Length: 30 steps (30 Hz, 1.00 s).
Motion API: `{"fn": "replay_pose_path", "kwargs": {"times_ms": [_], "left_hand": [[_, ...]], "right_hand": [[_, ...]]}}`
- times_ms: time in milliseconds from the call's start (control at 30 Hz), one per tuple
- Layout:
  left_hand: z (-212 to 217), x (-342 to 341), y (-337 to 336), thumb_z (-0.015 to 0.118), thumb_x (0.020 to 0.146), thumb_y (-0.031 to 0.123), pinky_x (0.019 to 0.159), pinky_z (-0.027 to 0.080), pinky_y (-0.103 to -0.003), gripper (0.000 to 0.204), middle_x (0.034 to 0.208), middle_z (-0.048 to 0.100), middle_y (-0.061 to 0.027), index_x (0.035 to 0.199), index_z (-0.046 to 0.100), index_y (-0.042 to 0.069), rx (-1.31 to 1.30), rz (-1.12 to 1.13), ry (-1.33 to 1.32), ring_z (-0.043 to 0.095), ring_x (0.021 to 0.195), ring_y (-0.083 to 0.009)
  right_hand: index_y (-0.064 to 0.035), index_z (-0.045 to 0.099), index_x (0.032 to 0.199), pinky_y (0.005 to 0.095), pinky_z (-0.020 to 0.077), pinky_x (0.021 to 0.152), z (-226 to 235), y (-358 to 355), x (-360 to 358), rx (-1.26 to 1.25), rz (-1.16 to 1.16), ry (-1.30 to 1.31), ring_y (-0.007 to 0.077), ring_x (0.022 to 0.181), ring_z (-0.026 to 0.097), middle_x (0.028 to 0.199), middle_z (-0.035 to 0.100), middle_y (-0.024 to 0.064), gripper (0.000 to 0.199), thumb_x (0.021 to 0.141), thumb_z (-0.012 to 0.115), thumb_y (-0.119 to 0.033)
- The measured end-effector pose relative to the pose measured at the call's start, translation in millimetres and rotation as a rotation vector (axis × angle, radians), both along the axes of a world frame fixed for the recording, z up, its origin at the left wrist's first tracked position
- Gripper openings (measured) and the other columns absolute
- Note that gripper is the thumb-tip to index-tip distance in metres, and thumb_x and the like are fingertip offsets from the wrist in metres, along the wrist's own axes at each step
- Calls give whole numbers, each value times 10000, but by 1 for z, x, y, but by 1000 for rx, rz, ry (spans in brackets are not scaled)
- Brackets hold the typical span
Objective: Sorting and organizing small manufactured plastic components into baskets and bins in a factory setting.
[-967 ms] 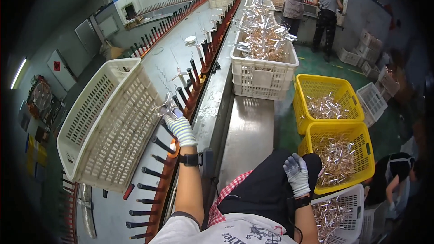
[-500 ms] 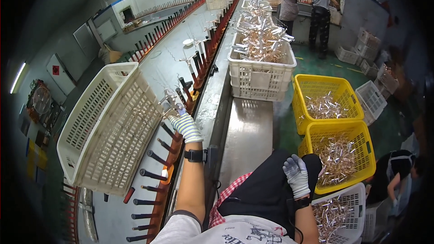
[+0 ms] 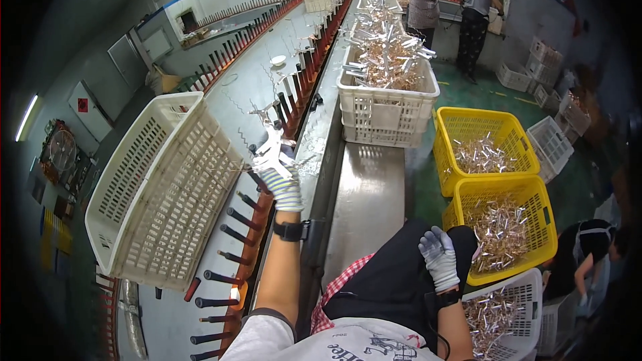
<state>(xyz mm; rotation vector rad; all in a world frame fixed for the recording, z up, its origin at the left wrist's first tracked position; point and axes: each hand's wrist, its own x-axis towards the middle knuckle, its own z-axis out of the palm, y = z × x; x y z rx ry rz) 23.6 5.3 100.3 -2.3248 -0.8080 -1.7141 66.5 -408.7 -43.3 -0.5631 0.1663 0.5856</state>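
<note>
My left hand [image 3: 283,191], in a white glove with coloured stripes, reaches over the row of black-capped pegs. Its fingers are closed on a bunch of shiny silver pieces [image 3: 273,152], with thin wavy wires sticking out around them; part of the grip is hidden behind the bunch. Just left of this hand stands a tilted white slotted crate [image 3: 175,194]. My right hand [image 3: 438,259], in a grey-white glove, lies on my dark-trousered thigh. Its fingers are stretched out and hold nothing.
Black-capped pegs [image 3: 231,233] line the grey table's edge. Ahead, a white crate [image 3: 388,113] overflows with silver tubes and copper-coloured wires. Two yellow baskets [image 3: 491,120] and a white basket [image 3: 531,317] on my right hold similar pieces. Other people [image 3: 422,3] work at the far end and lower right.
My left hand has shifted slightly right, with its silver bunch now raised into clearer view. The pegs have slid along the table edge toward me. My right hand stays put.
</note>
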Motion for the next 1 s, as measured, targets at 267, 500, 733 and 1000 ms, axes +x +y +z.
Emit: {"fn": "replay_pose_path", "kwargs": {"times_ms": [267,500,733,1000], "left_hand": [[-67,38,43,429,881,138,915,420,-358,309,1142,537,-157,1126,515,-30,-241,176,-276,534,1015,-252],[-58,22,24,397,865,134,1007,308,-353,444,1328,393,-108,1301,363,63,-368,694,547,383,1216,-223],[-19,-20,5,500,836,114,785,439,-396,359,984,589,-205,1176,493,1,-243,168,-133,573,851,-309],[-72,32,34,457,852,306,693,458,-367,364,1031,572,-111,1109,515,54,-487,461,546,576,859,-188]], "right_hand": [[-55,548,1077,395,517,775,-3,-6,-3,23,-8,21,248,854,623,944,640,93,291,899,469,-271],[-59,552,1082,366,524,755,-3,-12,0,0,-49,29,224,833,623,929,635,83,285,881,503,-254],[-55,552,1080,363,522,753,-3,-17,5,-12,-49,13,225,832,623,930,634,84,288,879,507,-257],[-63,553,1093,380,514,778,-9,-15,3,-11,-28,0,238,858,622,958,636,90,310,891,484,-288]]}}
